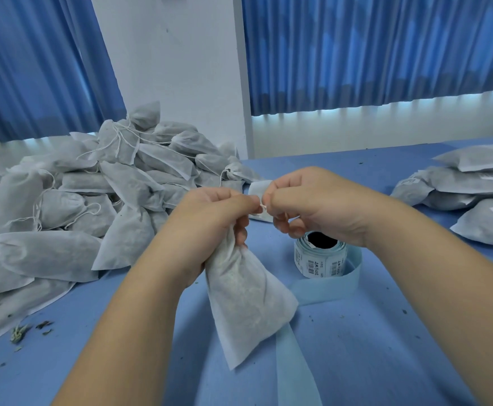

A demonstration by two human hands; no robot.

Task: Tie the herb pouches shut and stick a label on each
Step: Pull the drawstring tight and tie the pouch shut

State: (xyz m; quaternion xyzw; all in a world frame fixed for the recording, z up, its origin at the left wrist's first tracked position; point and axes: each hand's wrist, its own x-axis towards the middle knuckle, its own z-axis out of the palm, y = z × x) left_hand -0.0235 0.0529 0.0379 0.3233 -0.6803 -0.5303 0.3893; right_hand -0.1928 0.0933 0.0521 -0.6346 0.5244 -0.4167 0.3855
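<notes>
**Pouch neck gathered, string pinched at the top**

The herb pouch (pixel 245 303) is hanging in front of the person, above the middle of the worktop (pixel 385 332), with its filled body slanting down towards the camera. Whether its lower corner is touching the cloth cannot be told. The left hand (pixel 210 218) is wrapping round the gathered neck, its grip clamped on the fabric with the fingers curled tight. Just beside it, the right hand (pixel 312 206) is pinching the white string (pixel 262 207) at the pouch's mouth, thumb and forefinger pressed together on it and the other fingers curling underneath. The two hands are almost touching at the knuckles.

Directly beyond the pouch and under the right hand, a label roll (pixel 321 259) is standing on end, printed barcodes showing on its outer turn. A pale blue backing strip (pixel 292 361) is trailing from it, looping round its right side and running towards the camera beneath the pouch.

To the left, a pile of pouches (pixel 93 186) is lying heaped, many with loose strings. Herb crumbs (pixel 19 332) are lying scattered at its near edge. To the right, well apart, labelled pouches (pixel 473 186) are lying flat in a low stack. Blue curtains (pixel 371 48) are hanging behind, on either side of a white wall (pixel 175 68).
</notes>
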